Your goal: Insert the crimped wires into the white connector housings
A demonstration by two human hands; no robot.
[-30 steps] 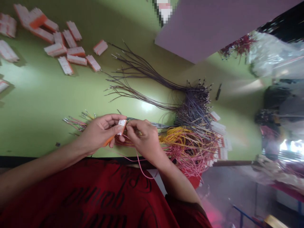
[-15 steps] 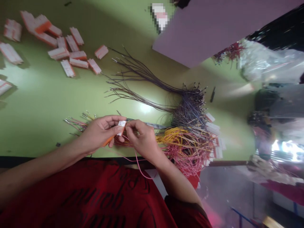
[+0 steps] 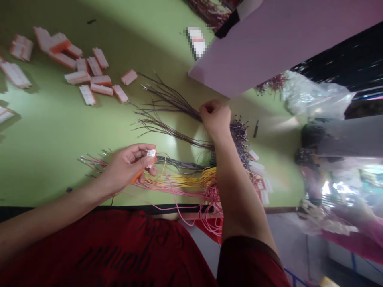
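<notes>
My left hand [image 3: 127, 165] is closed on a small white and orange connector [image 3: 151, 155], held between thumb and fingers. Pink and yellow wires run from beside it, and something orange [image 3: 137, 176] shows under the palm. My right hand [image 3: 216, 119] is farther out, its fingers curled closed on the bundle of dark wires [image 3: 179, 101]; how many strands it grips is hidden. A second bundle of brown wires [image 3: 179, 136] lies nearer me. Grey wires [image 3: 182, 163], yellow wires [image 3: 185, 181] and pink wires [image 3: 179, 190] stretch right from my left hand.
Several white and orange connectors [image 3: 101, 79] are scattered at the table's upper left. More connectors [image 3: 260, 175] lie right of the wire pile. A pale purple panel [image 3: 239, 52] juts over the upper right, near a clear plastic bag [image 3: 317, 95]. A small dark tool [image 3: 256, 128] rests on the green table [image 3: 44, 151].
My right hand has left the connector and moved up and right to the dark wires. My left hand still holds the connector in nearly the same place. The view has shifted slightly.
</notes>
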